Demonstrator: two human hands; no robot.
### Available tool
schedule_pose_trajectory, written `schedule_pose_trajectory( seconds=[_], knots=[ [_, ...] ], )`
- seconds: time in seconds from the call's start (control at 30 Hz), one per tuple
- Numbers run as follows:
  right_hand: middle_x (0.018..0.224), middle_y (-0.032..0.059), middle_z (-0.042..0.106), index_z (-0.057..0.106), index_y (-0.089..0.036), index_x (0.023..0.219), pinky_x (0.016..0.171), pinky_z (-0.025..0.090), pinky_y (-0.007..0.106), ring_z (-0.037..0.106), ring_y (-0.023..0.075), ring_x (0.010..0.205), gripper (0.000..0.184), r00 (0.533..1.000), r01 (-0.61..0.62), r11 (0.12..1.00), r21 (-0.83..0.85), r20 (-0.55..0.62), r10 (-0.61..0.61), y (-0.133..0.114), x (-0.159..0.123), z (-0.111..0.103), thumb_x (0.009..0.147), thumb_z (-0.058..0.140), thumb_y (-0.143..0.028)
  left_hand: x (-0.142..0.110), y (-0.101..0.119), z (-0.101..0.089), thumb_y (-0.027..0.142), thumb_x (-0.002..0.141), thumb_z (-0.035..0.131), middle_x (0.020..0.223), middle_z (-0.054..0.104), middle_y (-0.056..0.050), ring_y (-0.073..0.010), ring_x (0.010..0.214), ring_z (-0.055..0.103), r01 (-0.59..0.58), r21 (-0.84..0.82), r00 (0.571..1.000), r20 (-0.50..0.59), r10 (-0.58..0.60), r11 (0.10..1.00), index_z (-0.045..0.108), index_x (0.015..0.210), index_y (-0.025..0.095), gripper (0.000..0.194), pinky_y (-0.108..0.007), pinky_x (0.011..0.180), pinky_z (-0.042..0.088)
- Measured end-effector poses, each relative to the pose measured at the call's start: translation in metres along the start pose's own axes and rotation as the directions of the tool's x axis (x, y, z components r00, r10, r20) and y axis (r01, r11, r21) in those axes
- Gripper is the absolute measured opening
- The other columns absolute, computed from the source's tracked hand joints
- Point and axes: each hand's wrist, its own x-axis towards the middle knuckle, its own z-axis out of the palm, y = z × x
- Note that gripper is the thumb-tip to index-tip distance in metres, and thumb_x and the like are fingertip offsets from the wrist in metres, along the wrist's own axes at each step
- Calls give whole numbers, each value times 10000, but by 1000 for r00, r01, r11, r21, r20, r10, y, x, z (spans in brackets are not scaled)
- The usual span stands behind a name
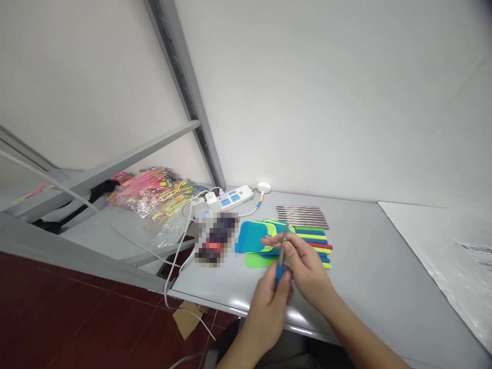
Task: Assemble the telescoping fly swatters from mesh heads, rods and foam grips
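Observation:
My left hand [269,297] is closed around a blue handle [279,275] with a metal rod [282,250] rising out of it. Against that rod, my right hand [309,266] pinches with thumb and fingers, its fingertips pointing left. Both hands are over the front part of the table. Just beyond them lies a pile of flat blue and yellow-green perforated paddles [249,237], which look like fly swatter heads. Several coloured handles [321,247] in green, blue, red and yellow lie side by side, partly hidden by my right hand. Behind these is a row of metal rods [302,216].
A blurred-out phone-like object [217,241] lies left of the paddles. Near the wall are a power strip [236,197] with plugs and cables and a round white device [263,187]. Bagged colourful cords [154,189] rest at left. White plastic sheeting [434,246] covers the right side.

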Motion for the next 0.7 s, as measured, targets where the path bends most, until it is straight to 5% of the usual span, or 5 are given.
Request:
schedule_pose_trajectory(
  seconds=[0.07,0.17,0.3,0.4,0.7],
  knots=[
    [1305,80,640,599,-235,1217,1122,307,529,540,251,1266,348,985,172,928,-329,89,-150,11,10,22,1012,338,-340,-3,-13,-26,580,840,615,580,352,74,-69,492,315,62,-180,988,-125,-86,982,611,934,172,419,-179,460,262],
    [1444,110,514,533,-197,1359,1153,137,623,390,315,1384,408,947,320,610,-725,242,-210,32,25,50,988,397,-296,-8,-32,-62,629,777,658,540,269,102,-51,444,226,-1,-326,932,-342,-117,945,582,865,175,469,-168,425,228],
    [1547,182,316,408,-133,1465,1116,157,682,258,379,1438,646,914,404,300,-864,372,-159,55,38,74,908,564,-422,-10,-44,-86,660,787,624,528,271,104,-53,431,218,-74,-366,905,-415,-91,928,589,862,177,491,-179,434,289],
    [1532,219,323,412,-103,1460,1092,202,697,284,401,1422,701,912,409,216,-887,391,-121,64,45,80,881,602,-449,-9,-44,-88,681,776,621,532,299,89,-65,465,283,-64,-343,908,-409,-88,937,598,827,172,512,-184,485,344],
    [1333,229,575,617,-60,1265,1002,444,581,527,384,1262,388,846,533,146,-834,522,-106,76,52,81,924,557,-233,-4,-39,-91,720,799,548,531,306,78,-87,496,297,-18,-282,937,-339,-82,959,584,801,177,544,-211,523,377]
  ],
)
